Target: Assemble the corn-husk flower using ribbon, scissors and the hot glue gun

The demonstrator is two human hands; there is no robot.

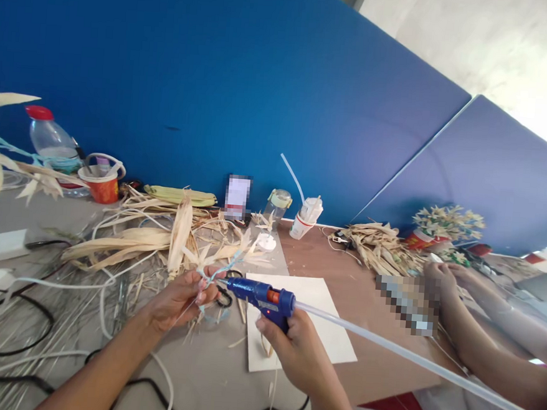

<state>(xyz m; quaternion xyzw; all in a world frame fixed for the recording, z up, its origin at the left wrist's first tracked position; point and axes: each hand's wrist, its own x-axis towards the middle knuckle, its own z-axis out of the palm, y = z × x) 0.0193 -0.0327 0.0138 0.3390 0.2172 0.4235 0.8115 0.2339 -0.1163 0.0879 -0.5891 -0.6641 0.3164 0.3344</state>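
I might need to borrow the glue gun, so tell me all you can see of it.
The glue gun is blue and looks like plastic, with an orange part on top and a small red light. It is held up above the table, nozzle at the left hand, grip in the right hand. A long whitish stick runs from its back.

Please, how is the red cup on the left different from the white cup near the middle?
The red cup has a mostly red wall; the white cup has a mostly white one. The red cup stands by the red-capped bottle, the white cup by the lidded container. Both hold things and stand near the blue partition.
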